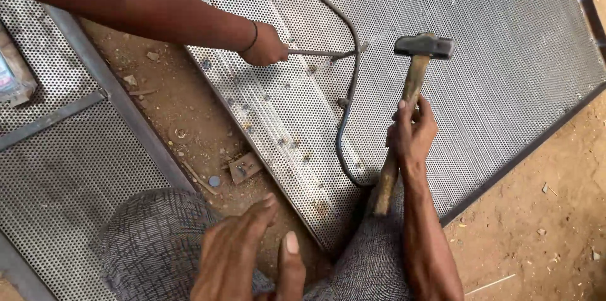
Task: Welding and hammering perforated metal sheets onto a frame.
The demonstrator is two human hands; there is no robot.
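- Metal, grey and full of tiny holes: a big perforated sheet lies flat on the dirt ground, seen from the head camera.
- The person's right hand is wrapped tight around the wooden handle of a hammer.
- The hammer stands almost upright, with its dark head up over the middle of the sheet.
- The person's left hand holds nothing. Its fingers are loose and spread, just above the knee in checked trousers.
- Another person's hand reaches in from the top left and grips a thin metal rod. The rod tip points at the sheet, near the hammer head.
- A dark cable snakes across the sheet, between the rod and the hammer.
- A second holed panel lies to the left, and a small wooden block sits in the dirt between the two.
- It looks like the hammer is lifted, ready for a hit on the sheet.
- A good hit would need the head to land clear of the cable and of the other person's hand.
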